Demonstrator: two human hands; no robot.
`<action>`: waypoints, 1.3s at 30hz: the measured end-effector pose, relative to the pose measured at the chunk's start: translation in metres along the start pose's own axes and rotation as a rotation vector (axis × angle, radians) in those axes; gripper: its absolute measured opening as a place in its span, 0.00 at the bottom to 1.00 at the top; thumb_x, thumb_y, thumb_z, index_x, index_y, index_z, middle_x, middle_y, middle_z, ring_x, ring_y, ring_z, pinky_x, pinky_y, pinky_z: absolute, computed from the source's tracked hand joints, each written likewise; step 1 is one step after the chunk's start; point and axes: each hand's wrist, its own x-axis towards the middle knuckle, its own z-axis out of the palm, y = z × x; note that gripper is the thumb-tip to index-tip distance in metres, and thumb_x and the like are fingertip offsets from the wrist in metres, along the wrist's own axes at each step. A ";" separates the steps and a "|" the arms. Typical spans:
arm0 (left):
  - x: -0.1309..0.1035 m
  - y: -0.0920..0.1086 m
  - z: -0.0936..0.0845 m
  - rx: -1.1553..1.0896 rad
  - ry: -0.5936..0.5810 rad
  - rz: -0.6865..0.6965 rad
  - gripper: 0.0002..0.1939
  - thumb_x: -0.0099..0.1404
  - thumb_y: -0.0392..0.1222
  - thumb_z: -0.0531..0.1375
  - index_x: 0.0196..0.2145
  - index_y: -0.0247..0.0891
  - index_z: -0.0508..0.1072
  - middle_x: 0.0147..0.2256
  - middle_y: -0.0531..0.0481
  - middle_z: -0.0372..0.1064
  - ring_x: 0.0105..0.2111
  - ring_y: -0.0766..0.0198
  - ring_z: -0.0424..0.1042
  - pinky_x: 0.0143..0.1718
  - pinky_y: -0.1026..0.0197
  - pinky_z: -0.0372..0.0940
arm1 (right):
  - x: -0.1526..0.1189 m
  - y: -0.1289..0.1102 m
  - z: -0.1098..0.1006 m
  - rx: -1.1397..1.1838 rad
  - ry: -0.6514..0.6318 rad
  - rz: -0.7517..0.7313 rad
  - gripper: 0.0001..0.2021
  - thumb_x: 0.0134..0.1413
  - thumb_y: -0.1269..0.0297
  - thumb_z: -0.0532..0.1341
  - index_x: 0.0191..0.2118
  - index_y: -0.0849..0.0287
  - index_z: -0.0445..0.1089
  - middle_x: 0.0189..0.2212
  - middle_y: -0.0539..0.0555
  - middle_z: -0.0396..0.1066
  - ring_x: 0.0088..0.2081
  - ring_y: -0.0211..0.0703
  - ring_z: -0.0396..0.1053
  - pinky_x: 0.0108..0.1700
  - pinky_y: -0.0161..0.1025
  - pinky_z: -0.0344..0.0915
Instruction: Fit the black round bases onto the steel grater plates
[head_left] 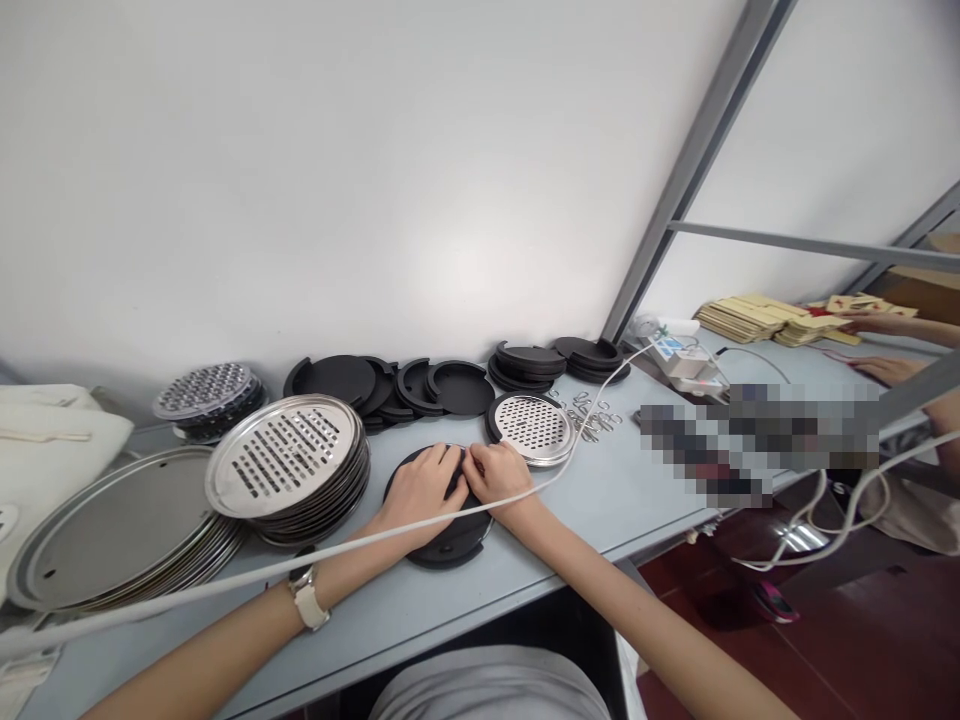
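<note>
On the table in front of me lies a round black disc [448, 547] with a small dark hole near its front edge and a thin shiny rim behind. My left hand [429, 488] rests over its top, fingers together and bent down onto it. Beside it, my right hand [496, 474] is closed at the disc's right side, with its knuckles up. The two hands nearly touch, and they hide the middle of the disc. Just beyond my right hand sits a round metal grater plate [534, 427] on a black ring. Small metal rings or clips [592, 415] lie scattered beside it.
To the left stand a stack of slotted grater plates [289, 455], a pile of large metal discs [120, 530] and more perforated plates [206, 392]. Black round holders [457, 388] line the wall. A white cable [420, 525] crosses before my arms. At right, another person's hands [881, 322] are near wooden pieces [739, 318].
</note>
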 end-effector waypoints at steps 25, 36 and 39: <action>0.000 -0.001 0.002 -0.029 0.003 0.010 0.02 0.66 0.38 0.53 0.37 0.39 0.64 0.37 0.49 0.66 0.37 0.59 0.68 0.35 0.59 0.62 | 0.000 0.001 0.003 -0.011 0.027 -0.009 0.14 0.61 0.68 0.53 0.25 0.59 0.69 0.20 0.52 0.71 0.24 0.39 0.65 0.34 0.37 0.49; 0.001 -0.002 0.001 -0.025 0.009 0.029 0.01 0.67 0.38 0.53 0.36 0.39 0.64 0.36 0.50 0.66 0.36 0.59 0.67 0.34 0.59 0.60 | 0.000 0.001 -0.001 -0.009 -0.001 -0.007 0.14 0.62 0.67 0.54 0.25 0.59 0.69 0.20 0.52 0.71 0.24 0.39 0.65 0.34 0.37 0.49; 0.001 -0.002 0.001 -0.023 0.011 0.036 0.01 0.67 0.38 0.53 0.37 0.39 0.64 0.36 0.50 0.65 0.36 0.60 0.67 0.34 0.59 0.60 | 0.000 0.000 -0.002 -0.009 -0.006 -0.004 0.14 0.62 0.67 0.54 0.25 0.59 0.69 0.20 0.52 0.71 0.24 0.38 0.65 0.35 0.37 0.50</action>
